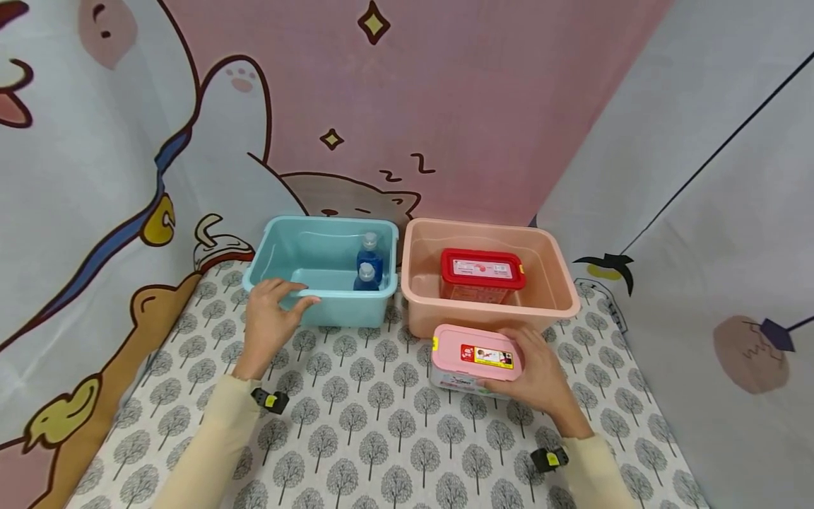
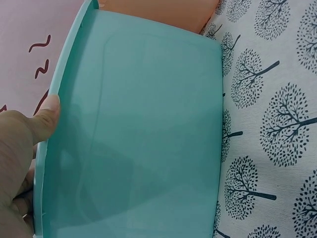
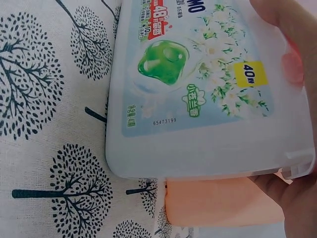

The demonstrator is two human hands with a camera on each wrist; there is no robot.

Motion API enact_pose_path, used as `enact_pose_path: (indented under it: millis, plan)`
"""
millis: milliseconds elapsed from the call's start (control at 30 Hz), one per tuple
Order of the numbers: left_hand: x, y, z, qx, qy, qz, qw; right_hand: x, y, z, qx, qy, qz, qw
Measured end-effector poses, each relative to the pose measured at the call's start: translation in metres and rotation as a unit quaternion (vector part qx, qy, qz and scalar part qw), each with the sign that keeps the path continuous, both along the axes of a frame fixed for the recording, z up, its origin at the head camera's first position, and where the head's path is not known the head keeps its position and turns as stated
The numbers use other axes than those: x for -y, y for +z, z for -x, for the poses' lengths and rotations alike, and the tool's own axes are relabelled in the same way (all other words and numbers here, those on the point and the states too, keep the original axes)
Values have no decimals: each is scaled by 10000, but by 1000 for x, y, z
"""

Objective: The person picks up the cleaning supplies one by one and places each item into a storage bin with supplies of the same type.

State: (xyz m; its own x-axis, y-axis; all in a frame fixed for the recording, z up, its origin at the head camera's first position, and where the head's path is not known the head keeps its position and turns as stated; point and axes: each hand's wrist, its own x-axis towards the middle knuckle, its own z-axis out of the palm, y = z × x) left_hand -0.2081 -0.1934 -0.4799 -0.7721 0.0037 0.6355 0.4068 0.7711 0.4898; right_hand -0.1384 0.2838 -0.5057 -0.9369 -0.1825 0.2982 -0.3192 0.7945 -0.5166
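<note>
My left hand (image 1: pixel 273 314) grips the front rim of a light blue bin (image 1: pixel 343 307), thumb on the outer side and fingers over the edge. In the left wrist view the thumb (image 2: pixel 47 119) lies on that rim. Two bottles of blue liquid (image 1: pixel 369 265) stand inside, at the bin's right side. My right hand (image 1: pixel 537 371) holds a laundry pod box (image 1: pixel 467 339) by its right end. It has a pink lid and a whitish body; its label (image 3: pixel 198 74) shows a green pod and white flowers. The box is in front of the peach bin (image 1: pixel 426 311).
A red-lidded box (image 1: pixel 480 290) sits in the peach bin, right of the blue bin. A tree-print cloth (image 1: pixel 356 445) covers the table. Cartoon-print curtains (image 1: pixel 470 106) hang behind and at both sides.
</note>
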Motion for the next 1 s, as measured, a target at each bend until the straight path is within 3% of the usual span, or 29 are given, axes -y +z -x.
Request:
enact_pose_path:
  millis: [533,1000]
  plan:
    - [0,1,-2,37,39,-20,10000,8,4,-11,-179,102,142,9997]
    - [1,0,-1,23,30,17,10000,16,25,-16,-223,248,420,9986]
